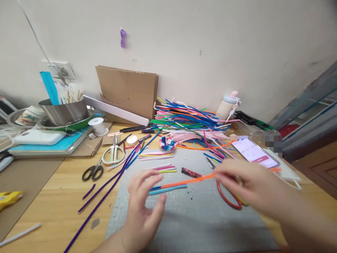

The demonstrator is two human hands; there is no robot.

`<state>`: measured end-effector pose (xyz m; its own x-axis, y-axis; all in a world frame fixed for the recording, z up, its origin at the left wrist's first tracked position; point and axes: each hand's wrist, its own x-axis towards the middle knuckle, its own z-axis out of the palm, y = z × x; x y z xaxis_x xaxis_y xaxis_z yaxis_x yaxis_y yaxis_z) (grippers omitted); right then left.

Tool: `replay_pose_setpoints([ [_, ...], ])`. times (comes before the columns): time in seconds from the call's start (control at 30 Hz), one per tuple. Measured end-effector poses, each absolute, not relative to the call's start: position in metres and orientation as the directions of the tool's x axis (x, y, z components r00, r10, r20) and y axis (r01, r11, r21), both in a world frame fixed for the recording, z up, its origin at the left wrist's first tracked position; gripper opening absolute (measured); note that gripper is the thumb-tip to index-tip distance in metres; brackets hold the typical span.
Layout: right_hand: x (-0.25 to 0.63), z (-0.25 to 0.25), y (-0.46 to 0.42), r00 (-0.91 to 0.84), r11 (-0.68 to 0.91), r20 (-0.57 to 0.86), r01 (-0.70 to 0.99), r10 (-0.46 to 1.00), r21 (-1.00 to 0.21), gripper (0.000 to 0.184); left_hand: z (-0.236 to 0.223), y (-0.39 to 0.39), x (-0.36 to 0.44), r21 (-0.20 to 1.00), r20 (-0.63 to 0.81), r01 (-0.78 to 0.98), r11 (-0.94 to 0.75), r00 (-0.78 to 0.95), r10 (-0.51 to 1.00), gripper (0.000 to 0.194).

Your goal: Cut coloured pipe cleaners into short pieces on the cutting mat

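Left hand (146, 207) spread, apparently gripping nothing; right hand (246, 184) pinches an orange pipe cleaner (201, 178); short strips (163, 154) lie grouped; behind, large pile (184, 117) seemingly unused.

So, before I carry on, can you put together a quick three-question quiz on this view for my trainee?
1. Which hand holds the long, thin orange pipe cleaner?
2. True or false: the black-handled metal scissors lie on the pale wooden table.
3. Fill in the blank: in the picture, the pale bottle with a pink top stands to the ____ of the flat brown cardboard.

Key:
1. The right hand.
2. True.
3. Right.
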<state>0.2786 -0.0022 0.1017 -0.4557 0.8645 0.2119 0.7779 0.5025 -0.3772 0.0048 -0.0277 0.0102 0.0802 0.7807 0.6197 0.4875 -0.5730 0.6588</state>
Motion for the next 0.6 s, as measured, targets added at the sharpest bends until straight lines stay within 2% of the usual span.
replay_pose_setpoints([
  [0.03,0.268,0.085,-0.017,-0.513,0.524,0.143,0.753,0.846,-0.398,0.020,0.012,-0.030,0.006,0.612,0.603,0.492,-0.619,0.217,0.768,0.042],
  [0.1,0.250,0.056,-0.039,-0.545,0.523,0.092,0.723,0.833,-0.452,0.019,0.014,-0.033,0.011,0.573,0.499,0.482,-0.663,0.437,0.749,0.046],
  [0.17,0.237,0.037,-0.050,-0.531,0.502,0.096,0.705,0.842,-0.502,0.019,0.013,-0.034,0.017,0.604,0.366,0.487,-0.631,0.534,0.762,0.041],
  [0.23,0.232,0.028,-0.052,-0.531,0.510,0.125,0.682,0.838,-0.525,0.020,0.010,-0.035,0.023,0.650,0.250,0.508,-0.565,0.560,0.790,0.028],
  [0.3,0.234,0.030,-0.048,-0.543,0.534,0.148,0.674,0.826,-0.510,0.022,0.006,-0.034,0.026,0.689,0.170,0.527,-0.497,0.548,0.819,0.025],
  [0.37,0.243,0.039,-0.035,-0.539,0.546,0.169,0.685,0.825,-0.482,0.021,0.004,-0.034,0.027,0.721,0.154,0.531,-0.445,0.503,0.850,0.026],
  [0.53,0.280,0.069,0.033,-0.421,0.501,0.274,0.697,0.865,-0.513,0.017,0.008,-0.030,0.022,0.819,0.242,0.468,-0.332,0.242,0.940,0.024],
  [0.6,0.294,0.071,0.072,-0.325,0.479,0.357,0.682,0.875,-0.553,0.017,0.011,-0.029,0.019,0.860,0.252,0.418,-0.292,0.150,0.956,0.024],
])
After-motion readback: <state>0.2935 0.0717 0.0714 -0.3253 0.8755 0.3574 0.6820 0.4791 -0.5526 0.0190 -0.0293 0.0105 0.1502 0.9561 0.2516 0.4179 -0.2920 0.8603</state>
